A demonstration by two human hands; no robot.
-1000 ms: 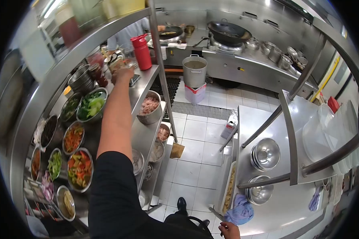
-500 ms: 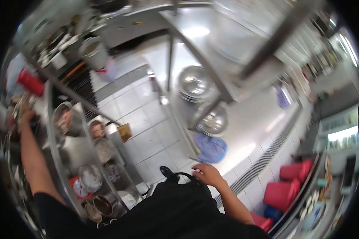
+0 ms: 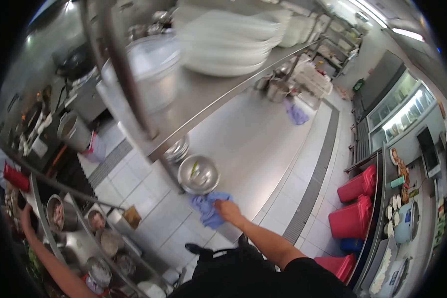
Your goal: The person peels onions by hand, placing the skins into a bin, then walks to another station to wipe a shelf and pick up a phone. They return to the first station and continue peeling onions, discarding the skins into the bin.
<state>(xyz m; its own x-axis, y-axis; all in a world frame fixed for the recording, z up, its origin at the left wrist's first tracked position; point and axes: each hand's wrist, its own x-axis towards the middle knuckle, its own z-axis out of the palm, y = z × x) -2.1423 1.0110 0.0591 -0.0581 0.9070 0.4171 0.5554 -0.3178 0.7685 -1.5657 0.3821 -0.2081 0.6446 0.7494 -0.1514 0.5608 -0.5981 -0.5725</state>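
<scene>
My right hand (image 3: 225, 210) rests on a crumpled blue cloth (image 3: 207, 212) at the near corner of the steel table (image 3: 248, 134), its fingers bent over the cloth. Just beyond the cloth stands a steel bowl (image 3: 198, 174) with something green inside, and more stacked bowls (image 3: 176, 150) lie behind it. My left hand (image 3: 25, 214) reaches far left, over the counter beside a steel pot of meat (image 3: 62, 214); its fingers are small and partly hidden, so its hold is unclear.
White plates (image 3: 228, 44) and a clear tub (image 3: 151, 69) stand on the shelf above the table. Red bins (image 3: 351, 218) line the right side. A purple cloth (image 3: 296, 113) and metal pots (image 3: 277, 90) are on the far table. A bucket (image 3: 74, 131) stands left on the floor.
My right hand has moved from near my body onto the blue cloth. The view has swung right, showing more of the shelf and table. My left arm now appears lower and farther left.
</scene>
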